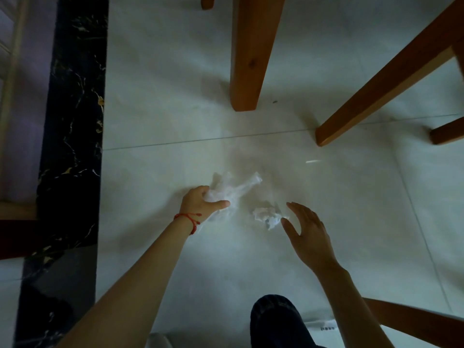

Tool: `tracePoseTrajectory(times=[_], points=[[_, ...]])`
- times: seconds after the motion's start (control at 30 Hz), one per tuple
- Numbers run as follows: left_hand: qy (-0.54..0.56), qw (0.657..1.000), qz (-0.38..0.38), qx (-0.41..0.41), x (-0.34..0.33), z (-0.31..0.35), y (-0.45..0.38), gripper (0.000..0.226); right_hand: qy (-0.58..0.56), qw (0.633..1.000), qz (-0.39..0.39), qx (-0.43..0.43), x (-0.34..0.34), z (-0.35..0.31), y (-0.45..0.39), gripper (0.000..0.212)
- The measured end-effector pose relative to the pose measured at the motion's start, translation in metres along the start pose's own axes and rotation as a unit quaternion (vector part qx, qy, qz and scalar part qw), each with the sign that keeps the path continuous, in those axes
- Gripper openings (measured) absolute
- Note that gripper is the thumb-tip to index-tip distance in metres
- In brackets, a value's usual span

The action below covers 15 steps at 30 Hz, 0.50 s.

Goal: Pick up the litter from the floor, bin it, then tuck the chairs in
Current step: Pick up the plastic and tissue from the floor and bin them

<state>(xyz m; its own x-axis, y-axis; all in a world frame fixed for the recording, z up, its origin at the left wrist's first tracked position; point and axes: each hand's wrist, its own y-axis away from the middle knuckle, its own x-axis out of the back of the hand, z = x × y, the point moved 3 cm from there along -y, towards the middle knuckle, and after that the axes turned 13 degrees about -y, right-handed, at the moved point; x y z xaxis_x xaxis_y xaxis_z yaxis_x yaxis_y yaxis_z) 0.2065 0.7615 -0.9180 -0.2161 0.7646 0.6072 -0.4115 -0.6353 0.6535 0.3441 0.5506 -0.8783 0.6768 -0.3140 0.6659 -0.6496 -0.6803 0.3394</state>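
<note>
A crumpled clear plastic bag (236, 188) lies on the pale tiled floor, and my left hand (200, 203) is closed on its near end. A red cord circles that wrist. Just right of the bag sits a small white crumpled tissue (267, 218). My right hand (305, 229) hovers right beside the tissue with fingers spread, holding nothing. Wooden chair legs (247, 59) stand on the floor beyond the litter.
More wooden legs slant in at the upper right (384, 89), and a curved wooden piece (414, 315) crosses the lower right. A black marble strip (72, 121) runs down the left. My dark-clothed knee (273, 320) is at the bottom centre.
</note>
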Motion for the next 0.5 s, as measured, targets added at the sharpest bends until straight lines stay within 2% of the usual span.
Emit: tracePoseTrajectory(times=[0.17,0.3,0.43,0.5], points=[[0.022,1.000,0.013,0.014,-0.008,-0.003,-0.004,0.045,-0.025,1.000,0.005,0.003,-0.008,0.002,-0.002,0.043],[0.102,0.993,0.029,0.059,-0.012,-0.011,-0.003,0.040,-0.054,0.998,0.014,0.000,-0.012,0.003,-0.005,0.043],[0.189,0.977,0.038,0.086,-0.015,-0.017,0.006,0.064,-0.093,0.995,0.029,-0.021,-0.017,0.007,-0.012,0.043],[0.213,0.971,0.048,0.094,-0.017,-0.020,0.010,0.046,-0.121,0.991,0.039,-0.039,-0.021,0.009,-0.014,0.043]])
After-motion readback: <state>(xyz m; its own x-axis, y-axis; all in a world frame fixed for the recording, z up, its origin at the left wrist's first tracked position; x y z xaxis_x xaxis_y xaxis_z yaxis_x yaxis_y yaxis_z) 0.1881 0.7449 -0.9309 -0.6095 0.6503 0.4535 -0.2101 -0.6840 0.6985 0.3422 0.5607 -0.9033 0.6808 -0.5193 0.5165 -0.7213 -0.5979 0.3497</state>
